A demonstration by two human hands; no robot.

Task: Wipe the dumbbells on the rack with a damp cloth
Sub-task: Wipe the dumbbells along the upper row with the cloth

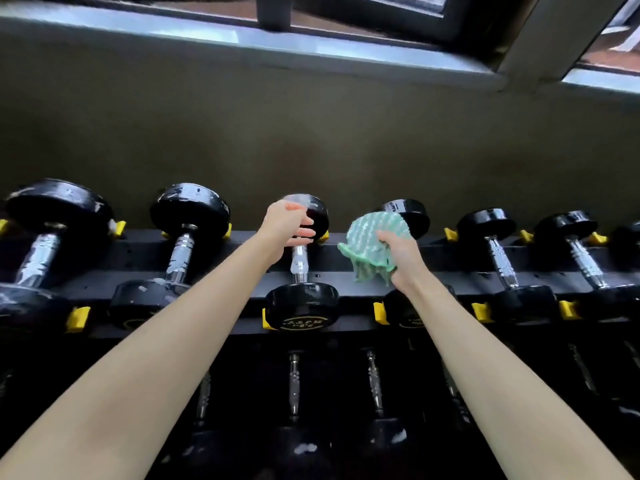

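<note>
One dumbbell (300, 268) lying front-to-back, right hand (398, 254) gripping cloth (372, 233)

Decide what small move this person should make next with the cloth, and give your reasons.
Probably slide the green cloth leftward onto the chrome handle of the middle dumbbell. The left hand grips that dumbbell at its far head, steadying it, and its handle lies bare, while the right hand holds the cloth bunched just beside it, over the neighbouring dumbbell.
</note>
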